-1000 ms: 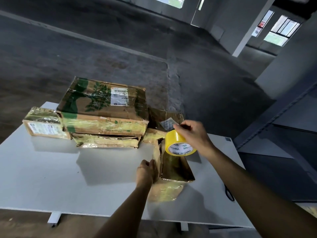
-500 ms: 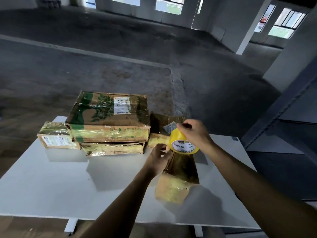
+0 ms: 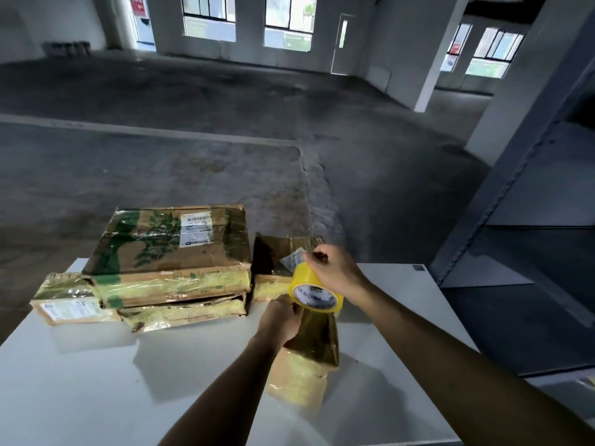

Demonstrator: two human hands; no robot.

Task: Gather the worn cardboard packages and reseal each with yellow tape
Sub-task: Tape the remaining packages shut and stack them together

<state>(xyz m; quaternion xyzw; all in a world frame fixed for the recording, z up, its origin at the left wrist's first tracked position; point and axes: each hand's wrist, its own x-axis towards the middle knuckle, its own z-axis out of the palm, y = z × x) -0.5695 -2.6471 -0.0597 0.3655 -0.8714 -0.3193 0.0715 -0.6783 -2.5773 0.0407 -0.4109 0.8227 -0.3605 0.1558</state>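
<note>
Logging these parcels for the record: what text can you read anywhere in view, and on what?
"MADE IN CHINA", repeated round the tape roll core.
Shipping label on the big top box: too blurred.
Label on the small left package: too blurred.
Red wall sign: unreadable.
Upright package gripped by the left hand: no text shows.

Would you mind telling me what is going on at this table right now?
A person is resealing a small package on the white table. The right hand grips the yellow tape roll at the package's top, while the left hand holds its upper edge. Other tape-wrapped packages sit grouped behind it.
</note>
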